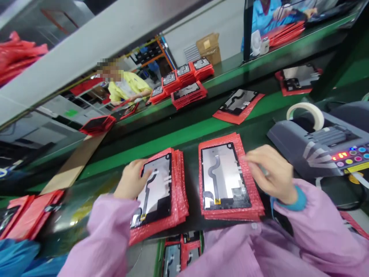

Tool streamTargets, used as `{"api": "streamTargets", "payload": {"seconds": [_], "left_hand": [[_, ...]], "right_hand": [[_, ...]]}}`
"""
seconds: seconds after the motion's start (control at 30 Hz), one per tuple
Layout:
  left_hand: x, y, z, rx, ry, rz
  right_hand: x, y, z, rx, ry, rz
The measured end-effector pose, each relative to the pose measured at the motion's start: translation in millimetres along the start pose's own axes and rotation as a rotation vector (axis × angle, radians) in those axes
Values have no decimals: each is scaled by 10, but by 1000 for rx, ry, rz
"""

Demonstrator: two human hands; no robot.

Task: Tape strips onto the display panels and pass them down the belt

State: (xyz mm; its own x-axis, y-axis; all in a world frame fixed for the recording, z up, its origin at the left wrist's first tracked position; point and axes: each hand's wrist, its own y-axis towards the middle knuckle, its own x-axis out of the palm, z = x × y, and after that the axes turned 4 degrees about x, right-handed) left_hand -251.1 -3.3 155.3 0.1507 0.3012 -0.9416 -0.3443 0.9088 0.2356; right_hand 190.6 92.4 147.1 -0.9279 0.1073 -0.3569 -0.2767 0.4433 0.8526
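My left hand (131, 181) is at the left edge of a flat display panel (157, 188) with a curved ribbon cable. Its thumb lies over the panel and its fingers curl at the edge. This panel rests on a stack of red bubble-wrap sheets (180, 188). To the right, a similar display panel (226, 165) lies on a second red bubble-wrap stack (253, 196). My right hand (272, 175) is closed in a pinch beside that stack's right edge; whatever is between its fingers I cannot make out. A teal band circles the right wrist.
At right stands a grey tape dispenser (325, 142) with a roll of tape (307, 113) on it. Another wrapped panel (239, 102) lies beyond the stacks. Several stacked panels (187, 92) line the far ledge. A person in yellow (129, 86) works across the line.
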Motion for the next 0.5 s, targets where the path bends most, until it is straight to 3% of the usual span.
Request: {"api": "streamTargets", "payload": {"seconds": [0.07,0.13,0.2,0.3,0.4,0.5], "left_hand": [[130,534,544,64,-161,-81],[416,1149,1120,33,-286,-176],[822,1770,1643,46,-328,-216],[1483,2564,2273,47,-385,-240],[2001,3074,2742,80,-467,-268],[2279,3323,3036,206,-610,-368]], "right_hand": [[231,-33,454,136,-27,-29],[380,-194,788,300,-83,-112],[447,-363,975,408,-124,-187],[461,-487,1060,459,-142,-230],[461,-485,1063,467,-170,-232],[468,-466,1074,505,-190,-223]]}}
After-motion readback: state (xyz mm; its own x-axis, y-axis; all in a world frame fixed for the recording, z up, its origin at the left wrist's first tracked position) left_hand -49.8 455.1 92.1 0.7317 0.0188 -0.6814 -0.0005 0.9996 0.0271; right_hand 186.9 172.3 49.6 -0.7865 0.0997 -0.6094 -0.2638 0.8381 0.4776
